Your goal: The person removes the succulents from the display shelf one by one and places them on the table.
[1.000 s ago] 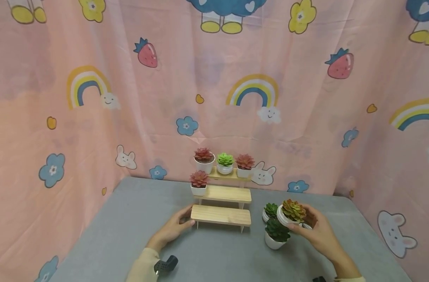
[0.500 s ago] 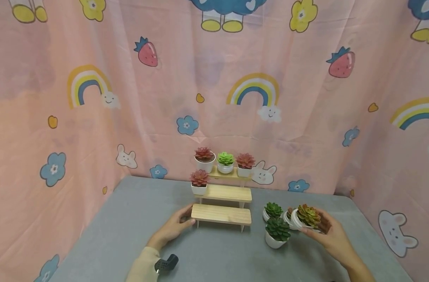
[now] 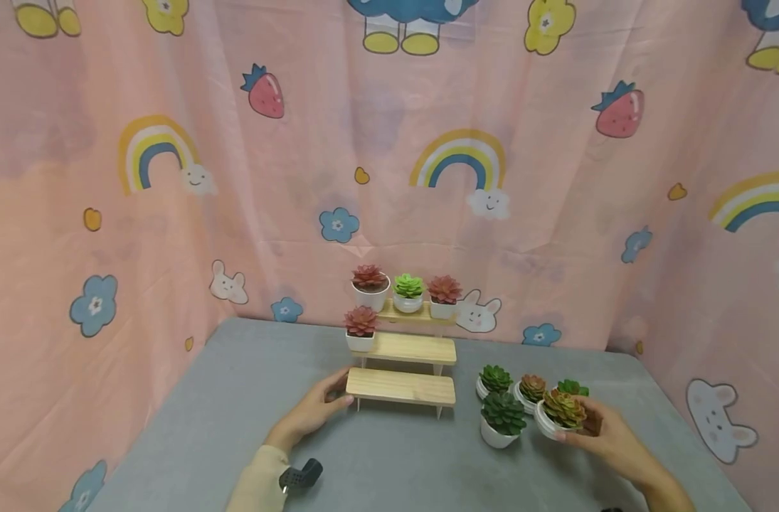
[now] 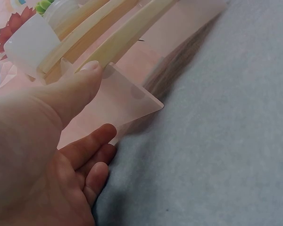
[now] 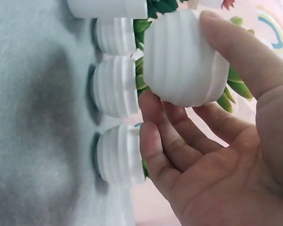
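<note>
My right hand [image 3: 610, 435] grips a plant [image 3: 558, 416]; my left hand [image 3: 311, 412] rests loosely at the stand [image 3: 402, 387]'s left edge. Four pots [image 3: 408, 304] shelved, five not.

The lowest shelf [image 3: 402, 386] looks like smooth wood, its leg panel [image 4: 122, 96] translucent plastic; the ribbed pot [image 5: 184, 61] satiny; the tabletop [image 3: 235, 370] matt; the curtain [image 3: 389, 213] creased cloth.

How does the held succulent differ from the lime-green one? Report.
The held succulent has yellow-green leaves tinged orange; the lime-green succulent is plain bright green. The right hand grips the held succulent; the lime-green succulent stands on the top shelf. Both have white pots.
</note>
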`<state>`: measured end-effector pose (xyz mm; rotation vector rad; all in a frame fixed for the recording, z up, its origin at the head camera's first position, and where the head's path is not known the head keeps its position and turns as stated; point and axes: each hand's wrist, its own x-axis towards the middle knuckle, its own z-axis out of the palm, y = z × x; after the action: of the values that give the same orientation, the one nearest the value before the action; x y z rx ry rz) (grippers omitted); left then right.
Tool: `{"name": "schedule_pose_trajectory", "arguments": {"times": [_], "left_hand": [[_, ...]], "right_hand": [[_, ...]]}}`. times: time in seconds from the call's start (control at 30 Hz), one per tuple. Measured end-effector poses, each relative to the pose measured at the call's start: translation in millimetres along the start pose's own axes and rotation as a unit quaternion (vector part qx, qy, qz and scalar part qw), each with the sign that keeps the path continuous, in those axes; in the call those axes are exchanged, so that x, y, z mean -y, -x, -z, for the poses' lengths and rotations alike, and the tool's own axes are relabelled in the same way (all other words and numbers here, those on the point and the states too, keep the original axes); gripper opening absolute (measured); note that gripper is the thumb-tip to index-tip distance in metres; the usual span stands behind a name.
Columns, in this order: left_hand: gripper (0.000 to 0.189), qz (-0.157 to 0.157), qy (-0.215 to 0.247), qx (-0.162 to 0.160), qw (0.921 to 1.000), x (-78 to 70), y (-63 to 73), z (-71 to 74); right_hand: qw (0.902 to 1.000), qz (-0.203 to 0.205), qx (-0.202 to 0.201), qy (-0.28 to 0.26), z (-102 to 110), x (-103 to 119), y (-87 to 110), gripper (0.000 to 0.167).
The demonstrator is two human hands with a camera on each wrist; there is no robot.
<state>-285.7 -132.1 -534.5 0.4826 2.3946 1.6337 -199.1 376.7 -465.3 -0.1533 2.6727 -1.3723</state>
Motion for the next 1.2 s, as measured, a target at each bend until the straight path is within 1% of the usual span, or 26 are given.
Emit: {"name": "schedule_pose_trajectory", "arguments": {"times": [0.17, 0.33, 0.57, 0.73, 0.9, 1.0, 1.13, 1.2], "left_hand": [[0.069, 0.004, 0.003, 0.0, 1.0, 1.4, -1.9, -1.4], [0.069, 0.006, 0.005, -0.003, 1.0, 0.9, -1.4, -1.1], [0.068, 0.006, 0.0, -0.004, 1.0, -2.6, -0.1, -1.0], [0.067, 0.0, 0.004, 0.0, 1.0, -3.4, 0.8, -0.4], [0.068, -0.005, 0.004, 0.004, 1.0, -2.4, -0.9, -1.5], [0.069, -0.008, 0.0, 0.006, 0.9999, -1.5, -1.6, -2.6], [0.068, -0.01, -0.011, -0.002, 0.9999, -1.0, -0.7, -1.8], [0.068, -0.008, -0.013, -0.004, 0.9999, -1.8, -0.3, -0.5]], "right_hand": [[0.9995, -0.001, 0.032, -0.005, -0.1, -9.4, -2.0, 0.076], [0.9991, -0.002, 0.043, 0.005, -1.9, -16.4, -5.4, 0.076], [0.9972, 0.011, 0.07, -0.023, -5.4, -25.7, -6.4, 0.08], [0.9961, 0.026, 0.077, -0.036, -8.9, -30.5, -7.2, 0.076], [0.9954, 0.043, 0.079, -0.032, -9.3, -33.8, -7.5, 0.073], [0.9952, 0.041, 0.082, -0.034, -9.1, -35.1, -7.2, 0.073], [0.9955, 0.038, 0.08, -0.035, -11.1, -34.1, -9.0, 0.076], [0.9954, 0.045, 0.076, -0.036, -13.0, -33.7, -10.3, 0.075]]}}
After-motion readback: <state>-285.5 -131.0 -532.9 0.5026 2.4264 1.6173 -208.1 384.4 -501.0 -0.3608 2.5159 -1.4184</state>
